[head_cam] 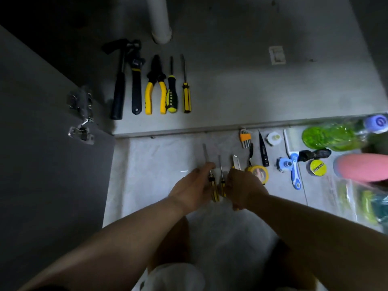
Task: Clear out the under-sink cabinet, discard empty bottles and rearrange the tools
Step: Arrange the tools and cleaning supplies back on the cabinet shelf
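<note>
Inside the cabinet (252,91) a row of tools lies side by side: a hammer (118,85), an adjustable wrench (136,80), yellow pliers (155,85) and two screwdrivers (171,91) (186,95). On the floor in front, my left hand (193,185) grips a long yellow-and-black screwdriver (213,192). My right hand (244,185) is curled round a yellow utility knife (235,161). A smaller screwdriver (221,179) sits between the two hands; which hand holds it is unclear.
To the right on the floor lie a tape measure (259,173), hex keys (245,137), a black tester pen (263,150), a blue tool (294,169), a yellow tape roll (318,168), a green bottle (331,137) and a pink object (365,166). The open door (42,143) stands left; a drain pipe (159,17) hangs at the back.
</note>
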`<state>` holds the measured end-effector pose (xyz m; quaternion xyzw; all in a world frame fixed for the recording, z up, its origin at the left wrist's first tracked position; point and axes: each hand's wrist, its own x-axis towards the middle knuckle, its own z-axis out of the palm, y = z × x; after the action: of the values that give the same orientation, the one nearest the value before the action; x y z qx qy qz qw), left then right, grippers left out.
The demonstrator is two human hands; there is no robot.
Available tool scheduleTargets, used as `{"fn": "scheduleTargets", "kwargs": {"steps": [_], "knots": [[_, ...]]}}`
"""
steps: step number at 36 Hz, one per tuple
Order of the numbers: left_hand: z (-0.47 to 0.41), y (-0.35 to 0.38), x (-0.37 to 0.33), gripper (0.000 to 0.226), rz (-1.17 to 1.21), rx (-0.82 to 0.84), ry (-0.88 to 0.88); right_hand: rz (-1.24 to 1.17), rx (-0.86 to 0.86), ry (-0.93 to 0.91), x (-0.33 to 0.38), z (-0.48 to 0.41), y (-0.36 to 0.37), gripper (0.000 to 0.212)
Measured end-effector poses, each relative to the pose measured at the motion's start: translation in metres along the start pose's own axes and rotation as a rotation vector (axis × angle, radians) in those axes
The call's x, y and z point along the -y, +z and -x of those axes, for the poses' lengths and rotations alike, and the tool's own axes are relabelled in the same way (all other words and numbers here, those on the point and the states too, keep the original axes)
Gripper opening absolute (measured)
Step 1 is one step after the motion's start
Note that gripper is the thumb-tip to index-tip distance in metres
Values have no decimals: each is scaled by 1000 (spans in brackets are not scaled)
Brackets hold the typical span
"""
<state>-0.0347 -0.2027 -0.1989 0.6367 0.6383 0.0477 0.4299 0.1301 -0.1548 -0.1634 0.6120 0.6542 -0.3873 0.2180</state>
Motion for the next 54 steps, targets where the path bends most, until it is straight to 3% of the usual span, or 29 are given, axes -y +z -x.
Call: {"fn": "scheduleTargets", "kwargs": {"steps": [2,6,11,16,20,22,28,35,39,43,47,54], "knots": [[-1,3,0,53,-5,40,2,18,-23,48,4,2,10,43],[0,10,3,45,-3,84,55,-15,-110,75,9,-2,22,25],[-1,15,3,47,-29,84,53,-17,-103,86,12,-8,24,22],[6,12,3,35,-55,32,64,62,25,40,9,-10,21,54],[18,-1,3,17,-3,-26,156,-67,129,-34,5,-10,10,37],[25,-8,1,18,-22,-37,203,-268,195,-55,5,-6,-3,20],[45,-23,-17,18,-27,-233,282,-568,255,-198,9,8,-68,16],[16,-67,-52,18,182,-565,271,-772,33,-390,24,10,-120,16],[-20,-107,-71,22,153,-668,221,-758,-177,-355,39,-4,-129,11],[-52,-139,-80,25,-1,-584,123,-777,-269,-234,49,-24,-135,11],[-77,-153,-84,26,-113,-486,46,-648,-421,-192,57,-40,-141,12],[-95,-152,-84,25,-178,-435,11,-502,-550,-111,67,-53,-140,10]]}}
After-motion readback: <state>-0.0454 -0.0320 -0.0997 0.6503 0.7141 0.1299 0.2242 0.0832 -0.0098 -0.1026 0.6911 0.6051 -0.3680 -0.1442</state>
